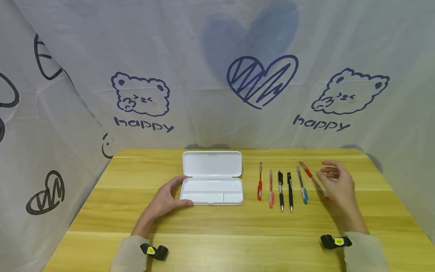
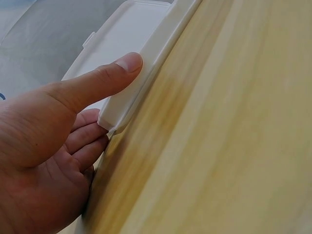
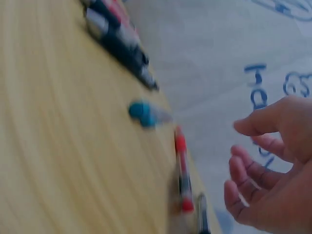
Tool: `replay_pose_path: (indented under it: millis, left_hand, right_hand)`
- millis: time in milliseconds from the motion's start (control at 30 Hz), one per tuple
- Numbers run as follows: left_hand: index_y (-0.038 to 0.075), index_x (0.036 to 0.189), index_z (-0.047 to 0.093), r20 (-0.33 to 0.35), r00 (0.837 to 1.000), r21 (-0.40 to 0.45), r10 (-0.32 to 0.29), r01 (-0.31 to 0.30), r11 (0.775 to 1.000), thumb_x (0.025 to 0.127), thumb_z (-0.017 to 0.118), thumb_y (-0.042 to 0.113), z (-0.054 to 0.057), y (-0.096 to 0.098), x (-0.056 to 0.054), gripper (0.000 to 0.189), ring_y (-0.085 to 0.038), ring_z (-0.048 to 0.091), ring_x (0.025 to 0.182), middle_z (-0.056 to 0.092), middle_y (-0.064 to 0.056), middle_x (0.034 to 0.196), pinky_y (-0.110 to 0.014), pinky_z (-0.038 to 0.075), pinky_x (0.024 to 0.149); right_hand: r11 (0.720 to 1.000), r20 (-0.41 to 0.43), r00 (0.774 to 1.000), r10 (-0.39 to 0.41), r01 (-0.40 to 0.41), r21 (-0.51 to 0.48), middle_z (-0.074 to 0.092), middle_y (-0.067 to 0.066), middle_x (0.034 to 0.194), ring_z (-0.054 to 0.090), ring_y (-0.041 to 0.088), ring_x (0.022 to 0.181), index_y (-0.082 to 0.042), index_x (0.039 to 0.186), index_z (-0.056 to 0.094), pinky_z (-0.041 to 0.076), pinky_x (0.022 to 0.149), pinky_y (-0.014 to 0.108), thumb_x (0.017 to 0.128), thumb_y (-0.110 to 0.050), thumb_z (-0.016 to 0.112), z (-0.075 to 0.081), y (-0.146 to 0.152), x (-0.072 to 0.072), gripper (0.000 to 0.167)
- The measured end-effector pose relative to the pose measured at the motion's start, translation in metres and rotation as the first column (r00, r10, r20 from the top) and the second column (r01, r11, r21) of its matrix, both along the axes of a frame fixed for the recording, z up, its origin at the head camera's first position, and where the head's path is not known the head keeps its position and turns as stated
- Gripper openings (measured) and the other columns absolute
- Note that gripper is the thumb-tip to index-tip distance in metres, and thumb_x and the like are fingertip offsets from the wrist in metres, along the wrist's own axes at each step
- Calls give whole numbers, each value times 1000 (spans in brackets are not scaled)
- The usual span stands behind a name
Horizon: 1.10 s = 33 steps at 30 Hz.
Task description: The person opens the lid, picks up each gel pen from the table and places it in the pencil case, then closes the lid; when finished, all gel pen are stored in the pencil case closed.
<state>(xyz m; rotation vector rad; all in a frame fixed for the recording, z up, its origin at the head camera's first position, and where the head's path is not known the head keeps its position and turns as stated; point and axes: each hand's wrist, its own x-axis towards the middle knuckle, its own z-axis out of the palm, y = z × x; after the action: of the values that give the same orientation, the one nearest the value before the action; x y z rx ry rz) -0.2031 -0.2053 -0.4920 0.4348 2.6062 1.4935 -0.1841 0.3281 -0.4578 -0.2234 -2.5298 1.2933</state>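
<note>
A white pencil case [image 1: 211,185] lies with its lid raised at the back, and its tray shows bare compartments. My left hand [image 1: 167,198] holds the case at its left end, thumb on the front wall and fingers at the left side. In the left wrist view, that thumb [image 2: 129,63] presses along the case's wall. My right hand [image 1: 340,184] hovers with loosely bent fingers and nothing between them. Nearest to it is a red pen [image 1: 308,172], slanted and partly overlapped by the hand. Another pen [image 3: 203,214] appears beside it in the right wrist view, hidden by the hand in the head view.
Left of the slanted pen lie a blue-capped pen [image 1: 303,186], two black pens [image 1: 280,189], a pink-capped pen [image 1: 271,190] and another red pen [image 1: 259,185], in a row on the wooden table [image 1: 217,234]. A printed white curtain [image 1: 204,124] hangs behind the table.
</note>
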Motion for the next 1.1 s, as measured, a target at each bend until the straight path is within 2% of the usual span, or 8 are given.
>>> replay_pose_path:
  millis: [100,200,300,433,633,800,967,1100]
  left_hand:
    - [7,147,51,0,1000,-5,2,-2,1000,72,96,27,1,0,0,91,-32,35,149,49,-14,154,-49,26,123]
    - [7,147,51,-4,1000,-12,4,-4,1000,72,96,28,1,0,0,91,-32,35,149,49,-13,154,-49,26,123]
    - [7,147,51,-4,1000,-15,4,-4,1000,71,96,27,0,0,0,91,-32,35,149,49,-14,154,-49,26,123]
    - [7,147,51,-6,1000,-10,0,0,1000,72,96,27,0,-1,0,91,-32,35,149,49,-14,154,-49,26,123]
    - [8,147,51,3,1000,-3,4,-4,1000,72,96,27,0,-1,-1,90,-32,34,149,48,-14,155,-49,25,123]
    - [8,148,50,10,1000,-17,7,-7,1000,72,96,27,0,0,-1,91,-32,33,150,47,-13,155,-49,25,123]
    - [8,148,50,16,1000,-20,7,-6,1000,72,96,27,0,0,0,90,-32,33,150,47,-13,155,-49,25,123]
    - [9,148,51,16,1000,-19,9,-9,1000,72,96,27,0,0,1,90,-32,33,150,48,-13,155,-50,25,123]
  right_hand:
    - [995,77,997,-14,7,98,61,21,118,57,18,97,-1,142,50,44,66,11,99,-30,68,-6,14,3,55]
    - [988,117,993,11,-28,153,60,27,116,58,29,98,4,142,46,44,63,13,98,-28,71,-13,27,6,60]
    - [981,156,987,41,-69,183,60,27,112,59,28,93,7,140,47,46,63,19,95,-16,71,-18,37,10,56]
    - [972,189,982,11,-55,228,65,22,103,60,19,81,9,132,53,48,63,27,90,-5,65,-19,41,12,46]
    - [965,144,987,-76,36,262,71,21,94,62,16,72,10,114,67,48,57,25,89,-6,66,-15,40,12,31]
    - [972,105,990,-98,73,222,71,21,99,56,4,72,10,117,69,48,54,18,93,-10,66,-14,38,12,31]
    - [982,63,996,-59,46,182,70,24,105,51,-8,74,9,124,68,48,56,13,98,-13,63,-11,32,11,34]
    - [986,31,999,-10,5,166,68,26,109,57,3,83,7,128,66,48,57,14,102,-12,56,-7,22,10,34]
